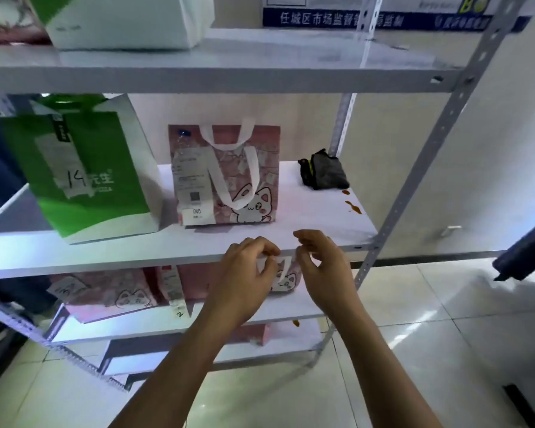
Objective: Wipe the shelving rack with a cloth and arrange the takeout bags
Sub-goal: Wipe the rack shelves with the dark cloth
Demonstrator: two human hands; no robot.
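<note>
Two takeout bags stand upright on the middle shelf [291,239] of the white rack: a green bag [84,168] at the left and a pink cat bag [226,174] beside it, each bearing a paper receipt; we cannot see what either holds. A dark cloth [325,169] lies crumpled at the shelf's far right corner, just beside brown spill marks [352,206]. Below the shelf's front edge, our left hand [247,273] pinches the white handle [283,270] of another pink cat bag [286,281] on the lower shelf, while our right hand [322,267] hovers alongside, fingers curled and holding nothing we can see. The cloth sits well apart from both hands.
</note>
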